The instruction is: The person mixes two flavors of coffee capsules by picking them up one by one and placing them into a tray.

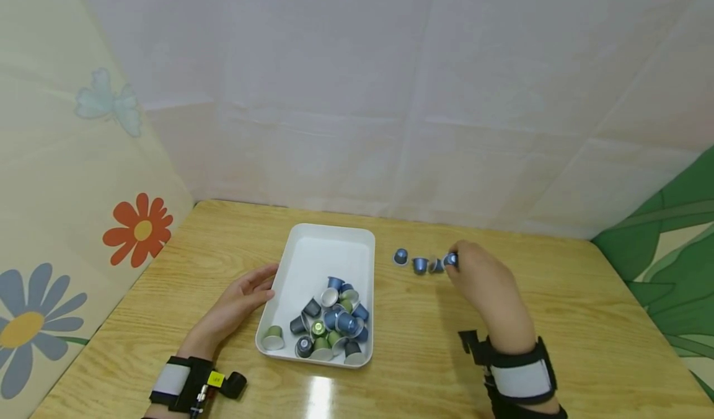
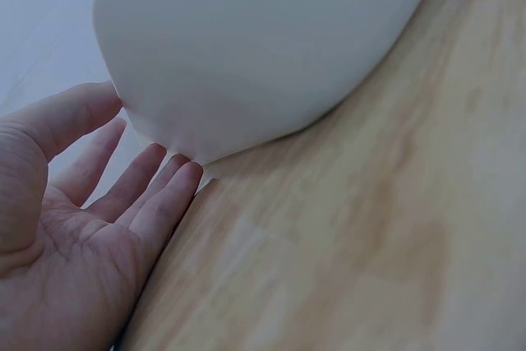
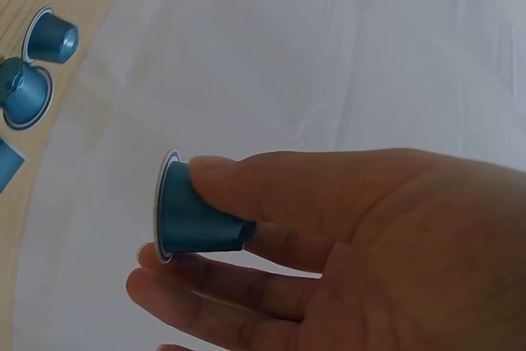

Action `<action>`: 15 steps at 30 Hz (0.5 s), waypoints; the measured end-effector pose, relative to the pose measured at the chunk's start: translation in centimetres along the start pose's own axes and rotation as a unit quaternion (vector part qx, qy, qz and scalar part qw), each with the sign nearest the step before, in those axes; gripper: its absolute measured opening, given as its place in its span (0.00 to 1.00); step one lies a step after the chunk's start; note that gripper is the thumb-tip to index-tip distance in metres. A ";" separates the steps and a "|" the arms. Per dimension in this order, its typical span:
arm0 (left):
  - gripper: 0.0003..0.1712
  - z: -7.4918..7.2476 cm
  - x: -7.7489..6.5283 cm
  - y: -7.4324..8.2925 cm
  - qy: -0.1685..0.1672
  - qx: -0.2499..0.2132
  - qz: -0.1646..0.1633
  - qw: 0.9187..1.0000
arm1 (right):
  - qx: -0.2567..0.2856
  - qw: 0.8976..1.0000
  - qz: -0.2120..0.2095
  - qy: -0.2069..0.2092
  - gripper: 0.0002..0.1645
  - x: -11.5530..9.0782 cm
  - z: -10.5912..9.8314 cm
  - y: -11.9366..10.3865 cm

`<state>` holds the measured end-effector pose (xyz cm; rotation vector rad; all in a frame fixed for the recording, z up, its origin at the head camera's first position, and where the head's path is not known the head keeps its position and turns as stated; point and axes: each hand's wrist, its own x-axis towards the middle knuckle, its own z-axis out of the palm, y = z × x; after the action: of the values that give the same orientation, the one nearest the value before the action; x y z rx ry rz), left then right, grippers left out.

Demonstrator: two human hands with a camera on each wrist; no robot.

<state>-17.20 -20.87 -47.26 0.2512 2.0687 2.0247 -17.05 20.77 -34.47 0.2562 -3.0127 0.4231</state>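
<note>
A blue coffee capsule (image 3: 201, 211) is pinched between the thumb and fingers of my right hand (image 1: 488, 286), above the table at the right. Close to that hand, several blue capsules (image 1: 420, 265) lie in a short row on the wood. My left hand (image 1: 234, 307) rests at the left side of a white tray (image 1: 318, 245), its thumb and loosely bent fingertips (image 2: 168, 191) against the outer wall. Blue, green and dark capsules (image 1: 346, 324) are heaped in the near half of the tray; one green capsule (image 1: 273, 337) sits in its near left corner.
The wooden table (image 1: 413, 357) ends at a pale cloth backdrop (image 1: 357, 127) behind the tray. A flower-printed sheet (image 1: 56, 220) borders the left side, and a green leaf-patterned one (image 1: 669, 270) the right.
</note>
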 end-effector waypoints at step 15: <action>0.38 0.1 -0.1 0.1 0.002 -0.001 -0.003 1.000 | -0.075 0.990 -0.104 0.054 0.18 -1.1 1.2 -3.9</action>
<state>-17.12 -20.82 -47.12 0.2418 2.0673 2.0257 -15.36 16.91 -34.74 0.5108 -2.8541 0.1841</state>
